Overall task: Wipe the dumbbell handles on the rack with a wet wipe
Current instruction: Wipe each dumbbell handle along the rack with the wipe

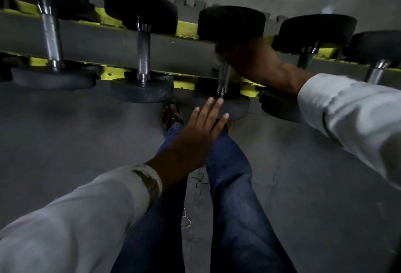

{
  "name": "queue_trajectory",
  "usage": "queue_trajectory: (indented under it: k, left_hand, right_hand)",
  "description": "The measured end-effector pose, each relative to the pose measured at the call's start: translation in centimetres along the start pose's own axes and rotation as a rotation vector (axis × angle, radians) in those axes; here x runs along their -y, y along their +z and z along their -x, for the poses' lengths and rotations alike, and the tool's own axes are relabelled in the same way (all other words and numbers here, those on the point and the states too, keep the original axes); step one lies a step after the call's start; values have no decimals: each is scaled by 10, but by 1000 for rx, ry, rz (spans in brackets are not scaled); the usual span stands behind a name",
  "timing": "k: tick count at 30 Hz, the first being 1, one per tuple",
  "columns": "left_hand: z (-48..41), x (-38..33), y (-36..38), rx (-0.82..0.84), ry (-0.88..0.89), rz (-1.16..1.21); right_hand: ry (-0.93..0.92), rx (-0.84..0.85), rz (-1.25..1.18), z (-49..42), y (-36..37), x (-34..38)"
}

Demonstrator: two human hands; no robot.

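well, the right hand [243, 55] covers the far part of a dumbbell handle [223, 77] on the rack [108, 42], blurred; i cannot tell its grip, and no wet wipe shows. the left hand [195, 129] is released, below it. better to wrap fully round the bar and draw toward its bare near end.

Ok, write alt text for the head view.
The right hand, blurred, grips the handle of the middle dumbbell of five on a grey and yellow rack. The left hand is open by its near end.
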State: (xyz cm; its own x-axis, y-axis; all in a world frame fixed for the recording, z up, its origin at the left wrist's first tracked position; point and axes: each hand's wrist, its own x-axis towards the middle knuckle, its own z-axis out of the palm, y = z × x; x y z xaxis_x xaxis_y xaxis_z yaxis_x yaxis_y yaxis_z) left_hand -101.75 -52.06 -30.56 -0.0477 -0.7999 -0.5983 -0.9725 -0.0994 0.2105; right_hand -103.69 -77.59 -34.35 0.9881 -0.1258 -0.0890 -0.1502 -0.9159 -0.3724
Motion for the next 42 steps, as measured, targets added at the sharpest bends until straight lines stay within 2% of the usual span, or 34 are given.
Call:
queue_trajectory:
  k: [2, 4, 7, 9, 10, 13, 14, 18, 20, 24, 26, 28, 29, 32, 34, 39, 42]
  left_hand:
    - [0, -1, -6, 57, -3, 21]
    - [-1, -1, -12, 98, -3, 45]
    - [-1, 0, -13, 97, -3, 43]
    - [-1, -2, -5, 18, -19, 25]
    - [0, -3, -2, -25, -26, 2]
    - [-2, -5, 9, -13, -22, -11]
    - [-3, -5, 13, -35, -28, -9]
    - [-3, -7, 19, -82, -58, -41]
    - [-3, -8, 19, -73, -50, -64]
    - [-3, -8, 17, -70, -72, -83]
    - [-3, -8, 16, -17, -69, -107]
    - [-4, -9, 16, -5, -64, -105]
    - [-4, -10, 15, -15, -69, -101]
    - [-4, -11, 9, 24, -75, -94]
    - [-2, -12, 2, 78, -65, -104]
    - [-1, -13, -3, 76, -73, -103]
    - [-2, -13, 2, 43, -61, -113]
  right_hand:
    - [6, 72, 168, -6, 6, 9]
    - [-48, 285, 326, -8, 18, 22]
    - [-19, 615, 289, -24, 5, 44]
    - [36, 826, 267, -31, -6, 51]
    - [-4, 878, 270, -33, -9, 51]
    - [-172, 776, 405, -33, -8, 41]
    - [-168, 862, 403, -35, -5, 35]
    - [-94, 840, 637, -30, 11, 37]
    - [-206, 819, 557, -32, 1, 51]
    - [-270, 839, 336, -27, -7, 50]
    - [-272, 698, 378, -25, -5, 34]
    - [-195, 586, 370, -18, -5, 26]
    - [-165, 608, 346, -16, -2, 29]
    - [-132, 828, 254, -22, 5, 51]
    - [-112, 887, 205, -32, 4, 57]
    - [-67, 864, 153, -39, -6, 56]
    - [-104, 683, 76, -14, -2, 48]
